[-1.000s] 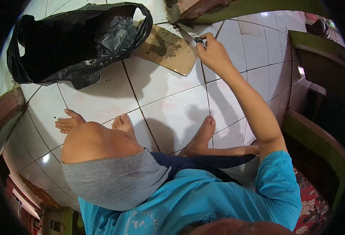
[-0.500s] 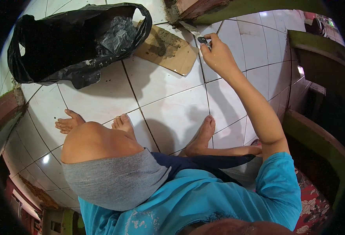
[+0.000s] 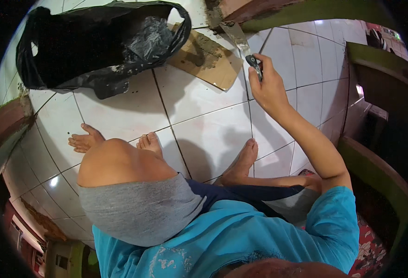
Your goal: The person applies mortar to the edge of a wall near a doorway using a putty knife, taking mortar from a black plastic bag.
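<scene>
My right hand [image 3: 269, 85] is closed around the black handle of a putty knife [image 3: 242, 45]. Its metal blade points away from me, and a dab of grey mortar sits at the tip, close to the foot of a green-painted wooden frame [image 3: 306, 13]. Left of the knife, a piece of cardboard [image 3: 222, 76] lies on the tiles with wet mortar [image 3: 204, 50] spread on it. My left hand [image 3: 86, 138] is beside my bent left knee, low over the floor, fingers apart and holding nothing.
An open black plastic bag [image 3: 88, 76] overlaps the cardboard's left end; its inside is dark. White floor tiles [image 3: 213, 125] with dark joints lie around my bare feet. More green-edged woodwork [image 3: 377, 53] stands at the right, and a reddish-brown ledge [image 3: 9, 116] at the left.
My right hand has drawn back toward me with the putty knife, so more of the blade shows. My left hand stays beside the knee. The whole view has shifted slightly.
</scene>
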Available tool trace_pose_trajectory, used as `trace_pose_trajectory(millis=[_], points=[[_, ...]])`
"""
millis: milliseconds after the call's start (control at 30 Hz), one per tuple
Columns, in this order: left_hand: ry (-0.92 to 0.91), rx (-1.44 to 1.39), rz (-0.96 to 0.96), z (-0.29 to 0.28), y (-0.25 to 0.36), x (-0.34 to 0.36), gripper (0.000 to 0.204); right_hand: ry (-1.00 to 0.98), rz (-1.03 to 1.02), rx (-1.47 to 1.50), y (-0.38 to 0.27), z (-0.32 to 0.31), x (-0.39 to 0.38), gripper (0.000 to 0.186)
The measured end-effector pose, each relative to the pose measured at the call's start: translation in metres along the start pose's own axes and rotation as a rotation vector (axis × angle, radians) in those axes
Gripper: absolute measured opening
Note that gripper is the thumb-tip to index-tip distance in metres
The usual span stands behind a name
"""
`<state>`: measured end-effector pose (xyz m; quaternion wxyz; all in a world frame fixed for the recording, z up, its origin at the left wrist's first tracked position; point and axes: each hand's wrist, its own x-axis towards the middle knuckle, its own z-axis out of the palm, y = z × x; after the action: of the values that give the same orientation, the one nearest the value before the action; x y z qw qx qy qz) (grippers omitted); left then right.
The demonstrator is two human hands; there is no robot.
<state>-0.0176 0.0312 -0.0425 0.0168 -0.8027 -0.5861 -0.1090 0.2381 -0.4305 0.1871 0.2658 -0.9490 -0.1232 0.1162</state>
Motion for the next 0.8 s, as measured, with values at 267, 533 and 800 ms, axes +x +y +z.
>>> trace_pose_trajectory(millis=[267, 533, 800], points=[[0.064, 0.026, 0.062, -0.003, 0.004, 0.000, 0.080, 0.199, -0.481, 0.052, -0.076, 0.002, 0.007, 0.035], [0.179, 0.160, 0.135, 0.010, -0.008, -0.004, 0.072, 0.273, -0.763, -0.149, -0.146, 0.077, 0.039, 0.036], [-0.010, 0.008, 0.037, 0.002, 0.010, -0.008, 0.077, 0.017, -0.176, 0.250, -0.086, 0.013, 0.007, 0.033]])
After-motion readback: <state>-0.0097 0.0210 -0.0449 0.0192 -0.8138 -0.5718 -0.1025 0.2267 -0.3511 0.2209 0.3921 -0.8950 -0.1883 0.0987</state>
